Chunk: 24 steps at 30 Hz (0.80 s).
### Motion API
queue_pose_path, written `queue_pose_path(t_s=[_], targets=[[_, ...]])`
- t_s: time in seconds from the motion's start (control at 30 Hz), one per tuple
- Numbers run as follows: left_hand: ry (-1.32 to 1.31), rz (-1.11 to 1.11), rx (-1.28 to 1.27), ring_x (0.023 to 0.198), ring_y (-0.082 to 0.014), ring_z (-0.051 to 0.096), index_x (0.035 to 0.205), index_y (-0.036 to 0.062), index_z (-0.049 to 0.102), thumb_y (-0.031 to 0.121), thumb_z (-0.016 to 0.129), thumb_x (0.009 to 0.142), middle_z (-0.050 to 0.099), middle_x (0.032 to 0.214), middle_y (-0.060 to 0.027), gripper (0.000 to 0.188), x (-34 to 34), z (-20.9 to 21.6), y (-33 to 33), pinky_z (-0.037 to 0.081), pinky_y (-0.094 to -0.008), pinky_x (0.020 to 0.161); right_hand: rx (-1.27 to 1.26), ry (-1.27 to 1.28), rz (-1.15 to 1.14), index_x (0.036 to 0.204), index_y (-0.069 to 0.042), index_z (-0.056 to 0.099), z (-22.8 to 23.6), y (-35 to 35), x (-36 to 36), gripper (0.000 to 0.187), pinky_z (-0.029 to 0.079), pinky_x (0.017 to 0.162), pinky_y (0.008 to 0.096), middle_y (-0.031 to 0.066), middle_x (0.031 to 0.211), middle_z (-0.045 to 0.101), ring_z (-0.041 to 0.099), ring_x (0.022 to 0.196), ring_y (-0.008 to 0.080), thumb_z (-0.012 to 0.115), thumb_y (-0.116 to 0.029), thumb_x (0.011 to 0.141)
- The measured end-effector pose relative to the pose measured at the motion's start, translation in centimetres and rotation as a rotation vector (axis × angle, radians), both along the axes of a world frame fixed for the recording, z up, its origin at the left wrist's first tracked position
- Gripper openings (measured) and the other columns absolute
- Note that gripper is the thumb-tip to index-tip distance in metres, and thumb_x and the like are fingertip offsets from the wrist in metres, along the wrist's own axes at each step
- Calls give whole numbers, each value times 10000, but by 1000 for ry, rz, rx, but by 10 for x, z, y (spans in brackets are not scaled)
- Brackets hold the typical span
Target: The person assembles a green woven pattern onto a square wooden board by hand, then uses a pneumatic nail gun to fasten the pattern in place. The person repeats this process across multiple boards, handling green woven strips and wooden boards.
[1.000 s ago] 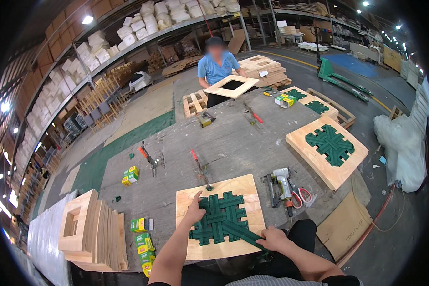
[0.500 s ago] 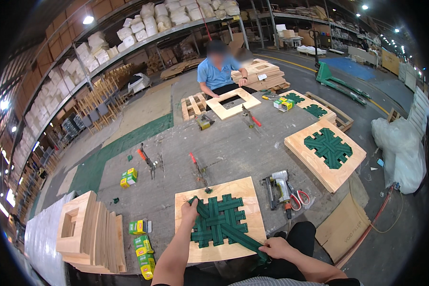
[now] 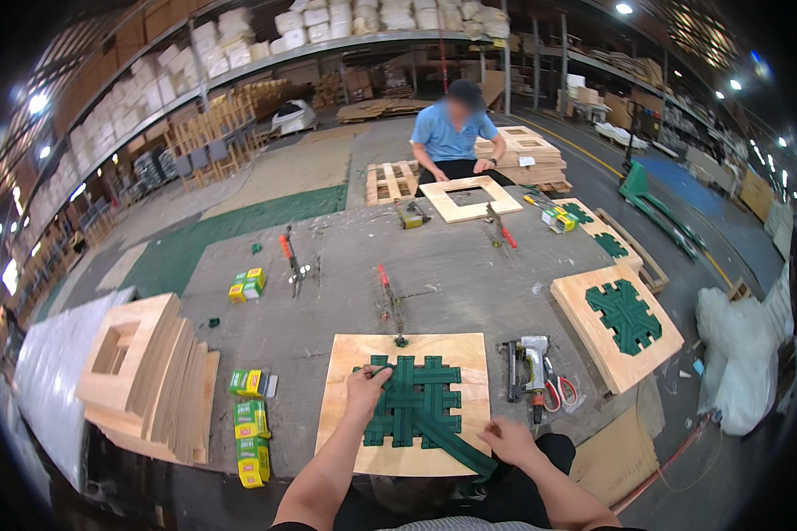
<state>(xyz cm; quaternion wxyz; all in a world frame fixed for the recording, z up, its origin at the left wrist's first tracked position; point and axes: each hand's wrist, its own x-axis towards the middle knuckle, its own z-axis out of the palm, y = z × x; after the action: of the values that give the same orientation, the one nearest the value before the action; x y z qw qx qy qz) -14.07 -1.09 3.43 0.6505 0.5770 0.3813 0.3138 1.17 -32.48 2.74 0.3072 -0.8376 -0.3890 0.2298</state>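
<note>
A square wooden panel lies before me, with dark green webbing straps woven across its middle. My left hand is at the upper left of the weave, fingers closed on a green strap there. A loose diagonal strap runs from the weave toward the panel's lower right edge, its end hanging over. My right hand is just above and right of that end, fingers curled and apart from the strap, with nothing visible in them. A toggle clamp with a red handle stands beyond the panel.
Right of the panel lie a staple gun and red-handled scissors. Stacked wooden frames and green-yellow boxes stand at left. A finished webbed panel tops a stack at right. Across the table, a person handles a wooden frame.
My right hand has let go of the diagonal strap's lower end and lifted off it. My left hand stays at the weave's upper left. The view has shifted.
</note>
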Motion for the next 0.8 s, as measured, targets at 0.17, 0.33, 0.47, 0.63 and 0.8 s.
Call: queue_pose_path(t_s=[0.17, 0.33, 0.47, 0.63, 0.8], targets=[[111, -127, 292, 783, -117, 660, 1081, -16, 749, 208, 729, 965, 737, 847, -76, 253, -7, -12, -27, 511, -290, 714, 503, 171, 89, 1137, -32, 720, 22, 122, -4, 302, 552, 748, 351, 114, 965, 744, 700, 846, 211, 746, -256, 936], [239, -169, 376, 754, -121, 663, 1072, 33, 765, 278, 708, 968, 719, 808, -112, 272, -16, -8, -23, 507, -307, 692, 435, 47, 177, 1100, -20, 719, 19, 192, -12, 223, 535, 709, 314, 77, 932, 732, 677, 825, 150, 709, -199, 967], [98, -16, 205, 690, -88, 562, 958, 6, 736, 220, 742, 950, 654, 737, -16, 215, -33, -17, -14, 456, -295, 643, 423, 204, 227, 1035, -3, 702, 20, 222, -31, 180, 532, 691, 317, 78, 873, 719, 675, 765, 146, 680, -174, 983], [36, 20, 65, 729, -82, 503, 850, 38, 681, 185, 732, 972, 599, 782, 27, 198, -33, -19, -16, 443, -270, 715, 442, 292, 152, 1060, -3, 649, 9, 228, -32, 127, 543, 679, 308, 79, 875, 701, 680, 715, 148, 640, -118, 1005], [-109, 82, -169, 812, -107, 612, 936, 40, 710, 223, 700, 1004, 662, 851, -1, 195, -32, -23, -13, 492, -272, 778, 607, 400, 173, 1102, -14, 627, 4, 232, -33, 139, 549, 689, 298, 94, 954, 711, 685, 736, 144, 661, -62, 976]])
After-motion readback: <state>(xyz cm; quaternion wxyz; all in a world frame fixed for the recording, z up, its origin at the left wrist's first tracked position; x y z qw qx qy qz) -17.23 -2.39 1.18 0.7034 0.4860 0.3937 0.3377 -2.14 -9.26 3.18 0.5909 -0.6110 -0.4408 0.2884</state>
